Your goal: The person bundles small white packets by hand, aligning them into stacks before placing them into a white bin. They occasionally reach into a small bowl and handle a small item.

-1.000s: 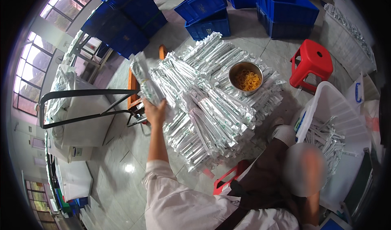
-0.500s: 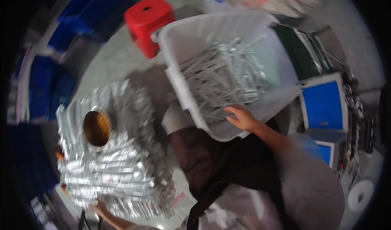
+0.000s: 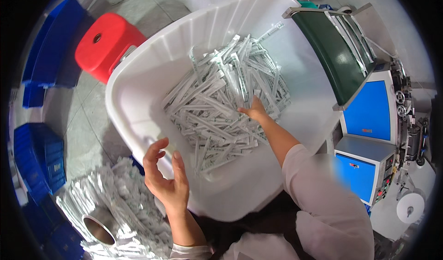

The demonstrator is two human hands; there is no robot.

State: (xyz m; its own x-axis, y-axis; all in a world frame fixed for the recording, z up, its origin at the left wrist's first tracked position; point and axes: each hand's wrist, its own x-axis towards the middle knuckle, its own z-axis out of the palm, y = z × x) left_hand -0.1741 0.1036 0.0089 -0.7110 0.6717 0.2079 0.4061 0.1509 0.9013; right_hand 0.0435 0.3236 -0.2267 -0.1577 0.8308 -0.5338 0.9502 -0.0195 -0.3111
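A large white plastic bin [image 3: 134,98] holds a loose heap of long, slim wrapped packets [image 3: 203,117], clear and white with green print. Down in the heap, my right hand [image 3: 255,110] is closed around a few of these packets, which point away from me. My left hand [image 3: 167,177] is raised by the bin's near left rim, fingers apart and curved, holding nothing. To its lower left lies a thick stack of similar packets [image 3: 134,191], with a short metal tube [image 3: 99,230] resting on top.
A red stool [image 3: 108,43] stands against the bin's far left side. Blue crates [image 3: 41,154] line the left. On the right, a dark green conveyor belt [image 3: 325,52] ends over the bin, beside a machine with blue panels [image 3: 364,108] and a white roll [image 3: 410,208].
The view has swung toward the bin. My left hand has left the stacked packets and come up by the bin's rim. My right hand has reached deeper in and closed on packets.
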